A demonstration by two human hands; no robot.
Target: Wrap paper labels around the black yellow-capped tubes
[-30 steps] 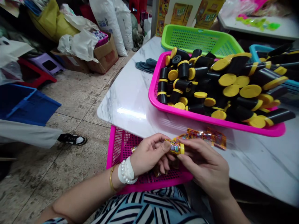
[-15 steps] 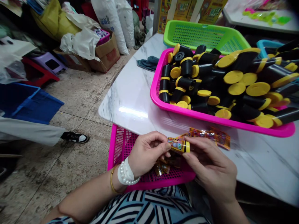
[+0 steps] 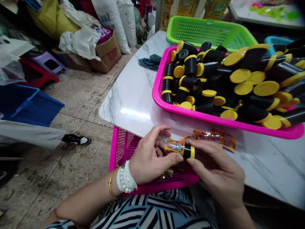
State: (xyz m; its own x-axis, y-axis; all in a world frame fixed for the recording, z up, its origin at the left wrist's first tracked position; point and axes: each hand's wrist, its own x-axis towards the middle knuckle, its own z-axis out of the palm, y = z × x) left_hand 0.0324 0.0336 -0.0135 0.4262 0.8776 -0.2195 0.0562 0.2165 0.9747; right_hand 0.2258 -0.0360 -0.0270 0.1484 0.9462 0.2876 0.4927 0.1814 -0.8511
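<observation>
A small black canister with a yellow cap [image 3: 192, 152] is in front of me, its far end covered by a colourful printed plastic sleeve [image 3: 175, 145]. A black band shows between sleeve and cap. My right hand [image 3: 218, 168] pinches the capped end between thumb and fingers. My left hand [image 3: 152, 156] is curled round the sleeved end, its thumb along the near side and its index finger raised. Below the hands, a pink basket [image 3: 115, 159] holds several shiny wrapped pieces, partly hidden. More printed sleeves [image 3: 207, 136] lie on the table just beyond my right hand.
A pink basket [image 3: 190, 114] heaped with black, yellow-capped canisters [image 3: 190, 66] stands on the marble-patterned table [image 3: 124, 95]. Behind it is a green basket [image 3: 209, 31]; a dark cloth [image 3: 151, 62] lies left. A person's shoe [image 3: 77, 139] and a blue bin [image 3: 35, 105] are on the floor side.
My left hand has shifted from pinching the sleeve's end to reaching along it, thumb forward and index finger lifted. More of the black canister shows beside the cap.
</observation>
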